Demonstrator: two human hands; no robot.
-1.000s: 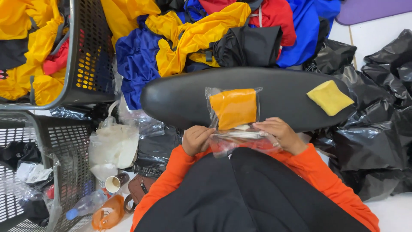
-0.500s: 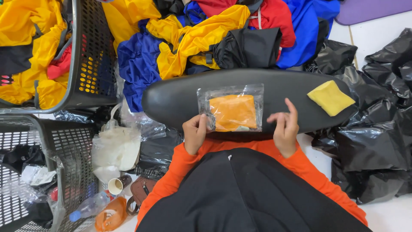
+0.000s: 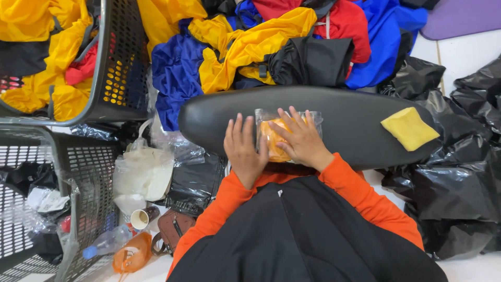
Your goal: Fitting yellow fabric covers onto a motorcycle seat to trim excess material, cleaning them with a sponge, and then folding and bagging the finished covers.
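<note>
Clear plastic bag with a folded orange cloth (image 3: 275,138) inside lies flat on the black oval surface (image 3: 355,122), near its front edge and a little left of the middle. Bare black room stretches to the right of it, up to the yellow folded cloth (image 3: 410,128) sitting near the surface's right end, well apart. Less room to the left before the rounded end. Right hand (image 3: 301,140) lies palm down across the bag, fingers (image 3: 292,117) spread apart and pressing flat, not clamped. Left hand (image 3: 243,149) lies flat just beside it at the bag's left edge, fingers apart and pointing away from the body. Both orange sleeves (image 3: 365,196) angle in from below. Beyond the far edge, a heap of yellow, blue, red and black garments (image 3: 229,47). Dark baskets (image 3: 117,68) stand left, black bags (image 3: 459,177) right.
</note>
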